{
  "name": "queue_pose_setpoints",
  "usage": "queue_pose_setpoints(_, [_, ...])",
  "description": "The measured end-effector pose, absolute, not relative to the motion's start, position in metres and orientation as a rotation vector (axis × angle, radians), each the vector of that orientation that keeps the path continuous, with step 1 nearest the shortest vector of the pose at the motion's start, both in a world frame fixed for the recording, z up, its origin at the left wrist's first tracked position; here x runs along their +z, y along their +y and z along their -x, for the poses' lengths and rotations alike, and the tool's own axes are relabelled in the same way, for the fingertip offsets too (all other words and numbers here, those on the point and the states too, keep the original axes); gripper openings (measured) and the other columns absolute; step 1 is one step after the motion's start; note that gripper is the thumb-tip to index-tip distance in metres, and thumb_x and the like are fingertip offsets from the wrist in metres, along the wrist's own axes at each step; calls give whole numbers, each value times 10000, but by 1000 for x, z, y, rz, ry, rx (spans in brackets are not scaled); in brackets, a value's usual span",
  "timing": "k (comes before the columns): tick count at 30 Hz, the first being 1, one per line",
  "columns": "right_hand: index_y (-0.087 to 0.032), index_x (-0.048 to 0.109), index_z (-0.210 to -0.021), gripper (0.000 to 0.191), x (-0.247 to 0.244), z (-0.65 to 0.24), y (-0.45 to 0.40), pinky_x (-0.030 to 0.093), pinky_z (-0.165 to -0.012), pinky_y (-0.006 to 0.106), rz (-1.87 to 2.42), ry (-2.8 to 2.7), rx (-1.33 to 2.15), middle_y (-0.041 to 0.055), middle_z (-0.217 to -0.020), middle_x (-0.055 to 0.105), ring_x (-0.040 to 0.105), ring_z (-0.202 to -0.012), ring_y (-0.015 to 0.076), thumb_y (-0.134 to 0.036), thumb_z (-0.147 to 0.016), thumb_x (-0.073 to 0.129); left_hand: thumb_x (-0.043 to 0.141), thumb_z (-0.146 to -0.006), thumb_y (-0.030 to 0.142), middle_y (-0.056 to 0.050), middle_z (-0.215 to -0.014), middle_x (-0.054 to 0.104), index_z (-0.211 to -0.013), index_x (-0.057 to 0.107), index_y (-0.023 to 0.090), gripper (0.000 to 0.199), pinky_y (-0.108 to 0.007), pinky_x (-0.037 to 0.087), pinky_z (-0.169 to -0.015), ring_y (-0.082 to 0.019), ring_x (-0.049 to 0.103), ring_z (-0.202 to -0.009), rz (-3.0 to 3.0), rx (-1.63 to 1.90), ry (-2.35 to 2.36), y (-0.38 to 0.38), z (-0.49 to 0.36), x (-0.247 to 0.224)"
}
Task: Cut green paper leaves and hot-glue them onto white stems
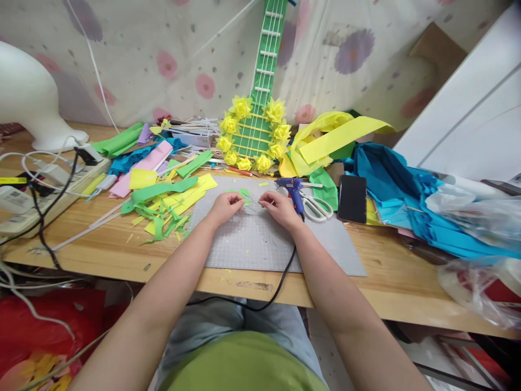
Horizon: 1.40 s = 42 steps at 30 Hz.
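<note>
Both hands are over the grey cutting mat (252, 244), fingertips a short way apart. My left hand (228, 207) is closed in a pinch beside a small green paper piece (245, 194), which it seems to hold by an edge. My right hand (279, 207) pinches too, with a thin thread or wire (253, 201) running from its fingertips toward the left hand. Just past the right hand lie a blue glue gun (293, 191) and white-handled scissors (318, 208). Behind the mat stands a green guitar-like shape (264, 87) ringed with yellow paper flowers (275, 110).
Green and yellow paper scraps (175, 201) are heaped left of the mat. A black phone (352, 199) and blue paper (391, 179) lie to the right. A power strip (91, 174) is at far left. The glue gun's black cord crosses the mat.
</note>
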State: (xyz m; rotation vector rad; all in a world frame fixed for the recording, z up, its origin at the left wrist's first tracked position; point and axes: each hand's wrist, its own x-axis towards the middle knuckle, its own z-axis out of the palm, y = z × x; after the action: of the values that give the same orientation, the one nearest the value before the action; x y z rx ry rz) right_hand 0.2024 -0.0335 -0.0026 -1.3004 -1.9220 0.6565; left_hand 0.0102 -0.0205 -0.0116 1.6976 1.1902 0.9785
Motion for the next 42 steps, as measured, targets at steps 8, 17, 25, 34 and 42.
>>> queue_pose_setpoints(8, [-184,571,-742,94,-10,-202,-29,363,-621,238,1302,-1933,653,-5,-686,589,495,-630,110,-247,-761,503,541,-669,303,27,-514,536,-607,550,150,165,-223,345,-521,-85,433,-483,-1710,961,1198,-24,-11,-7])
queue_pose_setpoints(17, [-190,569,-744,100,-7,-196,-34,365,-627,246,1293,-1916,718,3,-711,598,504,-656,120,-262,-766,503,463,-745,426,23,-499,505,-588,603,134,360,-232,309,-522,-83,382,-488,-1735,939,1159,-23,-9,-7])
queue_pose_setpoints(25, [-192,572,-739,92,-7,-191,-37,368,-636,255,1309,-1956,638,7,-705,602,515,-652,125,-240,-768,499,490,-730,448,22,-479,492,-589,636,131,376,-239,279,-510,-78,343,-465,-1707,930,1164,-24,-9,-7])
queue_pose_setpoints(34, [-191,578,-753,99,-6,-189,-38,361,-631,257,1335,-1987,573,14,-712,607,516,-657,129,-228,-769,488,525,-708,421,0,-536,583,-578,602,142,318,-231,314,-515,-77,379,-472,-1721,929,1140,-24,-9,-6])
queue_pose_setpoints(42, [-194,596,-769,117,-6,-189,-39,361,-646,264,1379,-1996,548,20,-727,617,526,-683,137,-235,-772,487,508,-708,373,1,-526,581,-558,582,151,278,-229,327,-512,-80,378,-466,-1704,920,1144,-23,-8,-8])
